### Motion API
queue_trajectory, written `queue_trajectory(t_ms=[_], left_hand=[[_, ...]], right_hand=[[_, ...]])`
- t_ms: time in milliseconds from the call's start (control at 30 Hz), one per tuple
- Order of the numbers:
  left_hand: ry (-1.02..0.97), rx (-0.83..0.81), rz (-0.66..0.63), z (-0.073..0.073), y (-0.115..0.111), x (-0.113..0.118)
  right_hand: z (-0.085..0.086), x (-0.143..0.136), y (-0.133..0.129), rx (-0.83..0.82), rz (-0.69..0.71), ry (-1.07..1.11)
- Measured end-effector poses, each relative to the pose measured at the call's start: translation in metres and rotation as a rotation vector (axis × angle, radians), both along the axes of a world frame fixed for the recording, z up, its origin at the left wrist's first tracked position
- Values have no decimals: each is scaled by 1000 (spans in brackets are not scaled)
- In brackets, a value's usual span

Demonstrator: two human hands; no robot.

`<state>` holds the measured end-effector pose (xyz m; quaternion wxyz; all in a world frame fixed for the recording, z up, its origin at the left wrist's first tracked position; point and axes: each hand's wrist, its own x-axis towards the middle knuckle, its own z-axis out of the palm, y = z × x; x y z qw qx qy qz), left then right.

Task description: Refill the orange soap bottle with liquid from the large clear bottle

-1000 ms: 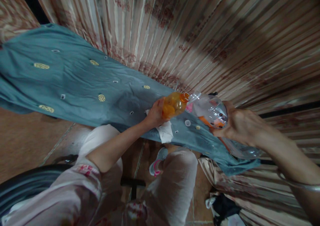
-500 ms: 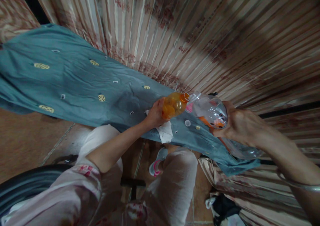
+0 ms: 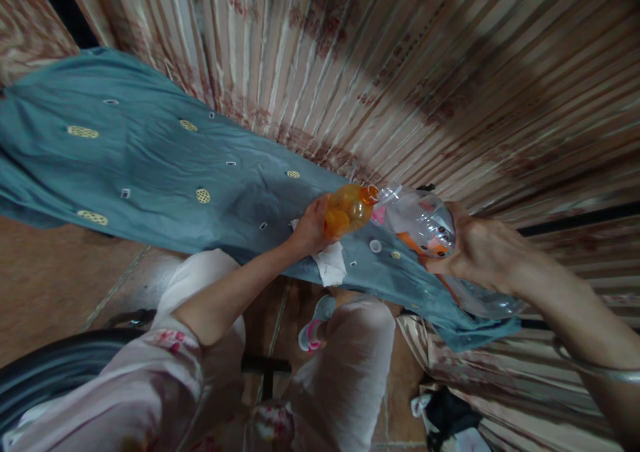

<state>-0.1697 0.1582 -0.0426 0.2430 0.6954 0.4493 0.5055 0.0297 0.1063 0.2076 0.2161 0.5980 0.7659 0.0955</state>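
My left hand [image 3: 311, 229] is closed around an orange see-through bottle [image 3: 350, 211], which tilts with its neck toward the right. In my right hand [image 3: 473, 249] is a larger clear plastic bottle [image 3: 417, 215] with an orange label, held on its side. The two bottle mouths meet or nearly meet; I cannot tell whether they touch. Below my left hand lies a crumpled white tissue [image 3: 331, 265]. A small white round cap [image 3: 375, 246] rests on the cloth between the hands, and a pink piece [image 3: 379, 216] shows near the clear bottle's neck.
A teal cloth [image 3: 160, 172] with yellow patterns covers the long narrow surface before me. Pleated curtains [image 3: 280, 59] hang right behind it. A black ridged object [image 3: 65, 365] is at lower left, and a dark bundle [image 3: 447, 415] lies on the floor at lower right.
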Motion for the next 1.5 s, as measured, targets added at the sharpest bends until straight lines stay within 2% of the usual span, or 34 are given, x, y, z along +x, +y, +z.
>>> queue_trajectory(t_ms=[267, 533, 1133, 1500], left_hand=[[3, -16, 13, -1, -1, 1], [-14, -21, 2, -1, 0, 1], [11, -43, 15, 2, -1, 0], [-26, -20, -7, 0, 0, 1]], right_hand=[[1, -4, 0, -19, -41, -31], [0, -2, 0, -6, -10, -8], [4, -7, -1, -41, -48, -32], [2, -6, 0, 8, -26, -30]])
